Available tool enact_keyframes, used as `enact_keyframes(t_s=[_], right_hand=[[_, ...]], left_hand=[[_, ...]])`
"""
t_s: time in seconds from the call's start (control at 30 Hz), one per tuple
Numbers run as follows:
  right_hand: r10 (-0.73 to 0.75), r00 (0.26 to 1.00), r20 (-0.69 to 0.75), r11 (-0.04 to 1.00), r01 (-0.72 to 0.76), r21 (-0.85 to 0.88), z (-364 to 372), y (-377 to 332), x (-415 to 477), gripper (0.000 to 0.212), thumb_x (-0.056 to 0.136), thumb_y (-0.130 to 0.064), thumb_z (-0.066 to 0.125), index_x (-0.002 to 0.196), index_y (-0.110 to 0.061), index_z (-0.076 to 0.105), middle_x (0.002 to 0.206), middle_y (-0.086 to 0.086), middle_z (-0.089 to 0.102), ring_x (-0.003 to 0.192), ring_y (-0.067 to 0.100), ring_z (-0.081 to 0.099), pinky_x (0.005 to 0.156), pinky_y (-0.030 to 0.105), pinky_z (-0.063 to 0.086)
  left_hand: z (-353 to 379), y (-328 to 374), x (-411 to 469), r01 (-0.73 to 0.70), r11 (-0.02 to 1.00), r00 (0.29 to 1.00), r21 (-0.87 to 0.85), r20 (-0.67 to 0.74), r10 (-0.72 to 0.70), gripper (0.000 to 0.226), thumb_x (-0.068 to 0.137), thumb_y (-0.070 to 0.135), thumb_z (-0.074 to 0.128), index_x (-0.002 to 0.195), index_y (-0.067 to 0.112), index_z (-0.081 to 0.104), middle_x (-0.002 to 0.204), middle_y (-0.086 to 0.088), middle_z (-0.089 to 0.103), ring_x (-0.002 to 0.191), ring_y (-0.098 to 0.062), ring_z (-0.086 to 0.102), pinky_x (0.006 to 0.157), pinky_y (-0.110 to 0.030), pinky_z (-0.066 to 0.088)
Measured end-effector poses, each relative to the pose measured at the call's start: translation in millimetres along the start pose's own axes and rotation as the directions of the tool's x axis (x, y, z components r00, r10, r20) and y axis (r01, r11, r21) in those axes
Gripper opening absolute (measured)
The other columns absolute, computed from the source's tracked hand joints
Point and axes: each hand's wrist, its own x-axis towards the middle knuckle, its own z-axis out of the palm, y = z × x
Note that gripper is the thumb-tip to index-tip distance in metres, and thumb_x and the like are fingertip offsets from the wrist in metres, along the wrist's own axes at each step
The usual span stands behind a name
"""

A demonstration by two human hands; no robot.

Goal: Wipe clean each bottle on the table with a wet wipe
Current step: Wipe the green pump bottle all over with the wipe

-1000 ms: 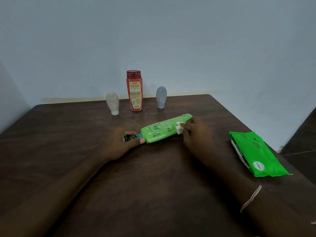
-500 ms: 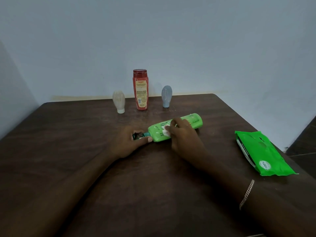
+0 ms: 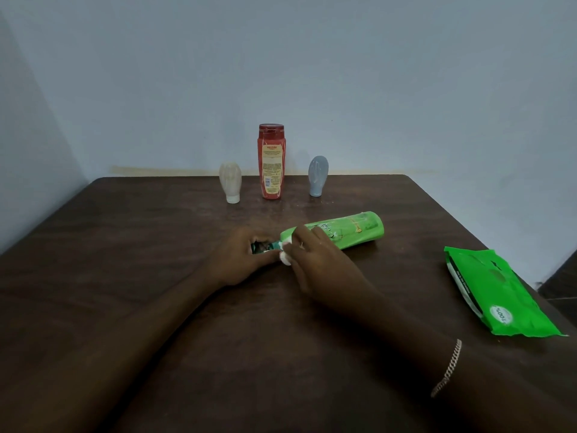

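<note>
Pack [image 3: 496, 292] at right edge of desk [image 3: 125, 245] reads "100"; left hand [image 3: 237, 262] grips cap [image 3: 260, 246] of green bottle [image 3: 349, 229], right hand [image 3: 318, 262] pinches wipe [image 3: 284, 259] against it.

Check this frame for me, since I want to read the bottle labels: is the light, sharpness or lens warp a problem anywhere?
Head view: light is dim and flat, no glare; the left hand and right hand nearly merge with the dark table; print on the green bottle and red bottle is too soft to read; near forearms loom large, a wide-angle effect.
</note>
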Motion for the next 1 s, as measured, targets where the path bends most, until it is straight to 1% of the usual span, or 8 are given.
enact_keyframes(t_s=[0.1, 0.27, 0.43, 0.53, 0.63, 0.8, 0.93, 1.0], right_hand=[[-0.086, 0.994, 0.064, 0.994, 0.089, -0.056, 0, 1, -14, 0.027, 0.099, -0.023, 0.049, 0.117, -0.006, 0.061, 0.111, 0.008, 0.051, 0.089, 0.02, 0.046, 0.064, 0.036, 0.049], [-0.014, 1.0, 0.003, 0.996, 0.013, 0.091, -6, 12, -20, 0.011, 0.093, -0.017, 0.059, 0.09, -0.008, 0.064, 0.091, 0.004, 0.05, 0.075, 0.015, 0.042, 0.062, 0.03, 0.038], [0.132, 0.99, -0.05, 0.965, -0.116, 0.237, -13, 17, -13, 0.014, 0.093, -0.012, 0.06, 0.102, -0.008, 0.07, 0.095, 0.002, 0.057, 0.081, 0.015, 0.055, 0.072, 0.033, 0.05], [0.205, 0.975, -0.088, 0.956, -0.18, 0.232, -13, 23, -8, 0.018, 0.093, -0.01, 0.059, 0.107, -0.006, 0.07, 0.1, 0.006, 0.059, 0.085, 0.019, 0.057, 0.077, 0.039, 0.052], [0.155, 0.986, -0.057, 0.976, -0.144, 0.162, -10, 14, -6, 0.021, 0.091, -0.01, 0.06, 0.109, -0.006, 0.07, 0.105, 0.009, 0.058, 0.088, 0.022, 0.054, 0.076, 0.039, 0.05], [0.04, 0.999, 0.032, 0.997, -0.041, 0.058, -11, 11, -18, 0.019, 0.092, -0.019, 0.057, 0.103, -0.007, 0.068, 0.109, 0.009, 0.057, 0.09, 0.021, 0.049, 0.075, 0.036, 0.046], [0.181, 0.984, -0.01, 0.982, -0.18, 0.052, -8, 19, -11, 0.023, 0.084, -0.005, 0.066, 0.107, -0.007, 0.069, 0.108, 0.009, 0.057, 0.089, 0.023, 0.052, 0.075, 0.036, 0.049], [0.142, 0.99, 0.021, 0.99, -0.142, 0.025, -3, 9, -6, 0.029, 0.08, -0.005, 0.068, 0.109, -0.008, 0.067, 0.111, 0.009, 0.056, 0.094, 0.023, 0.051, 0.076, 0.031, 0.044]], left_hand=[[-1, 1, 2, 0.023, 1.0, 1.0, -0.007, 0.004, -0.023, 0.037, 0.085, 0.049, 0.069, 0.117, 0.031, 0.073, 0.1, 0.028, 0.07, 0.093, 0.004, 0.067, 0.077, -0.02, 0.054], [0, -3, 3, 0.039, 0.999, 0.999, -0.012, -0.016, -0.039, 0.018, 0.087, 0.043, 0.073, 0.103, 0.034, 0.076, 0.077, 0.029, 0.07, 0.069, -0.002, 0.065, 0.056, -0.014, 0.044], [-1, -1, 2, 0.062, 0.998, 0.998, 0.007, 0.004, -0.062, 0.02, 0.084, 0.045, 0.075, 0.102, 0.036, 0.073, 0.079, 0.035, 0.067, 0.075, 0.003, 0.064, 0.061, -0.012, 0.046], [-1, 0, 2, 0.056, 0.998, 0.998, 0.002, 0.02, -0.056, 0.026, 0.085, 0.043, 0.076, 0.108, 0.03, 0.076, 0.086, 0.024, 0.072, 0.081, -0.001, 0.066, 0.065, -0.017, 0.05], [0, 1, 1, 0.055, 0.998, 0.998, -0.016, 0.024, -0.054, 0.029, 0.083, 0.041, 0.079, 0.108, 0.025, 0.077, 0.096, 0.011, 0.076, 0.086, -0.008, 0.069, 0.075, -0.033, 0.057], [-2, 0, 1, 0.067, 0.997, 0.997, -0.034, 0.031, -0.066, 0.032, 0.081, 0.043, 0.08, 0.108, 0.027, 0.077, 0.098, 0.014, 0.076, 0.087, -0.005, 0.07, 0.078, -0.036, 0.059], [0, 0, 0, 0.054, 0.998, 0.998, -0.045, 0.035, -0.052, 0.028, 0.08, 0.037, 0.083, 0.106, 0.028, 0.077, 0.098, 0.014, 0.075, 0.089, -0.003, 0.069, 0.075, -0.022, 0.056], [0, 2, 0, 0.048, 0.998, 0.998, -0.034, 0.029, -0.047, 0.032, 0.08, 0.036, 0.083, 0.11, 0.03, 0.075, 0.104, 0.016, 0.073, 0.095, 0.0, 0.067, 0.078, -0.018, 0.053]])
